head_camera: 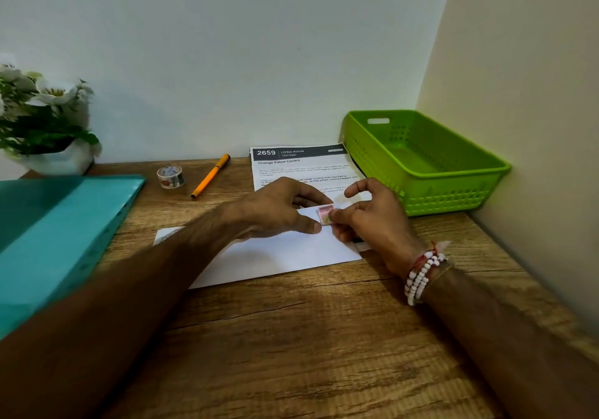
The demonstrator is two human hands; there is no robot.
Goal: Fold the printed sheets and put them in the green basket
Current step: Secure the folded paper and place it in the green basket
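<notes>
Forearms filled the near edge of my view, both reaching across the wooden bench (308,337) to a folded white sheet (285,256) lying flat near its middle. The left hand (278,207) rested on the sheet with its fingers loosely curved and the thumb pressing the paper down; it gripped nothing. The right hand (366,214) pinched a small pink sticker (325,215) between thumb and fingertip at the sheet's far edge, with the index finger lifted clear. The remaining printed sheets (301,165) lay behind the hands, just beside the green basket (486,168) in the rear right corner, which appeared to hold nothing. I judged the folded sheet light, thin and limp, liable to spring open at the crease and to slide on the smooth bench. Recommended hold: a pinch across the folded layers near the sticker, with the long side supported so that it would not sag.
</notes>
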